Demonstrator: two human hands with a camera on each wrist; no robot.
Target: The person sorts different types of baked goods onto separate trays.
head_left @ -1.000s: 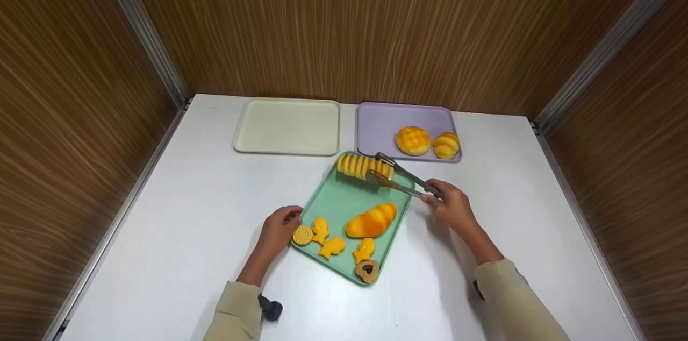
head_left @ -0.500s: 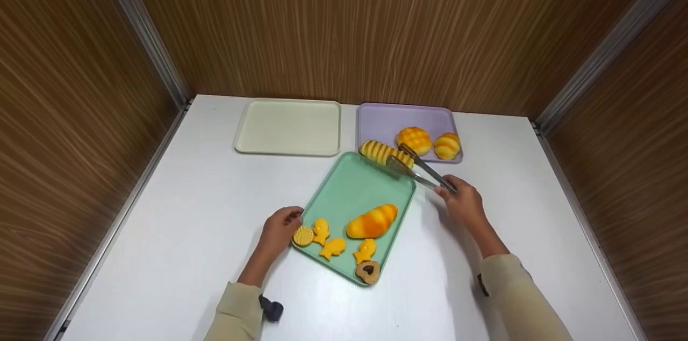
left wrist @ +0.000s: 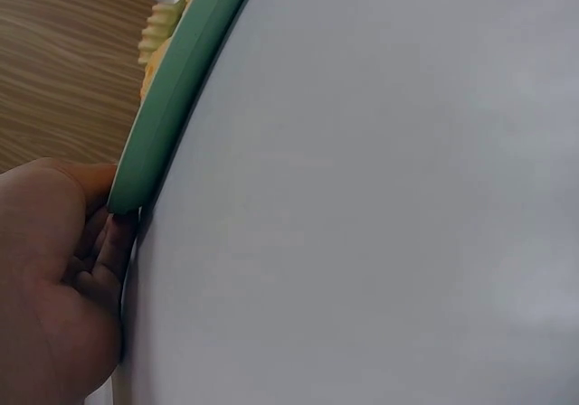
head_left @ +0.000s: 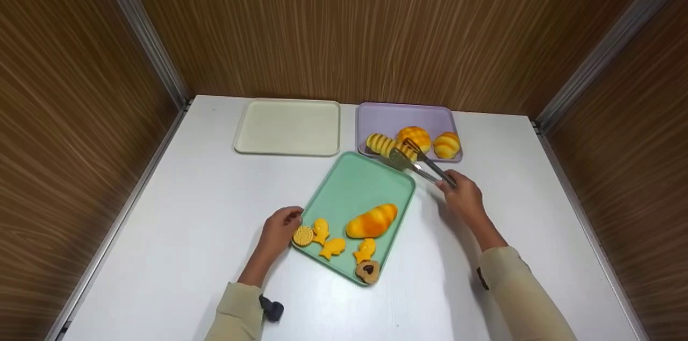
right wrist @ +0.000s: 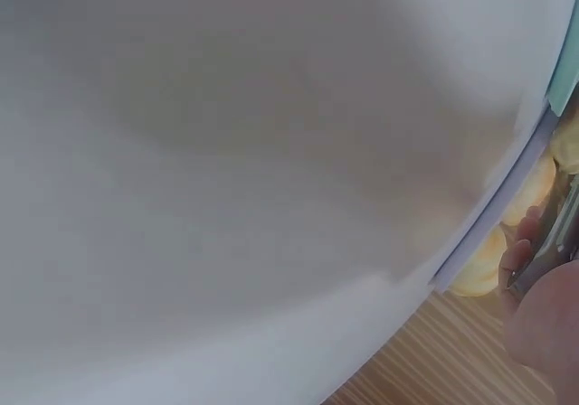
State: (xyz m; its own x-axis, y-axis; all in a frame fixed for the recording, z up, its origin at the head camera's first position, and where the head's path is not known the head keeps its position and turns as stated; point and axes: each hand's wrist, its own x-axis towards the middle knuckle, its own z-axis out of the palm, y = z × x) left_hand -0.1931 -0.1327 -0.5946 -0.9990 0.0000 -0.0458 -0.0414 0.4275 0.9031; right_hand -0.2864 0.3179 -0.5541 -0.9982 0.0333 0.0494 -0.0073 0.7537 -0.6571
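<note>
My right hand grips metal tongs; their tips pinch a ridged long bread roll over the front left of the purple tray. Whether the roll touches that tray I cannot tell. On the purple tray are a round crosshatched bun and a small striped roll. My left hand pinches the left corner of the green tray, with fingers above and below its rim in the left wrist view. The green tray bears a long orange-yellow bread and several cookies.
A cream tray stands at the back left. Fish-shaped cookies, a round cookie and a heart-centred cookie line the green tray's near end. Wood-grain walls enclose the white table.
With the tongs, my right hand has carried the ridged roll from the green tray's far end rightward and back, over the purple tray. My left hand has stayed at the green tray's corner.
</note>
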